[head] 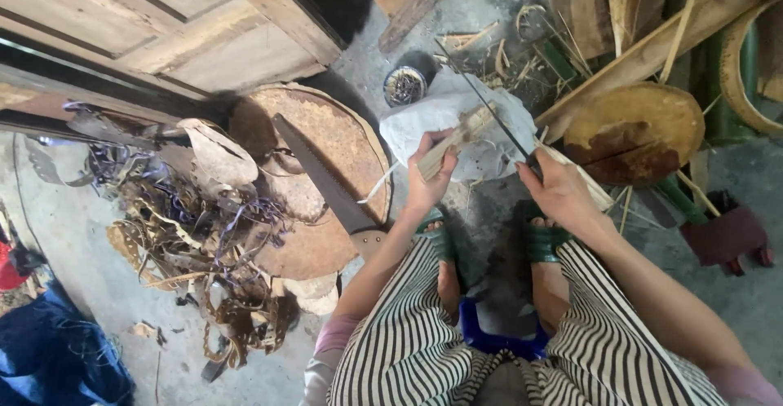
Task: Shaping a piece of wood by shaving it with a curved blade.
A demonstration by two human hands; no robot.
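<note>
My left hand (430, 176) grips a short pale stick of bamboo or wood (457, 139), held slanting up to the right. My right hand (557, 187) is closed on the handle of a long thin dark blade (481, 96). The blade runs up and left from that hand and crosses the stick's upper end. Both hands hover over a crumpled white cloth or bag (444, 116) lying on the concrete floor. My feet in green sandals (540, 239) rest just below the hands.
A hand saw (326, 179) lies on a rusty round metal disc (322, 169) to the left. Tangled strips and scrap (196, 235) lie further left. A round wooden block (634, 133), planks and bamboo stand at right. A small tin (404, 85) sits behind the cloth.
</note>
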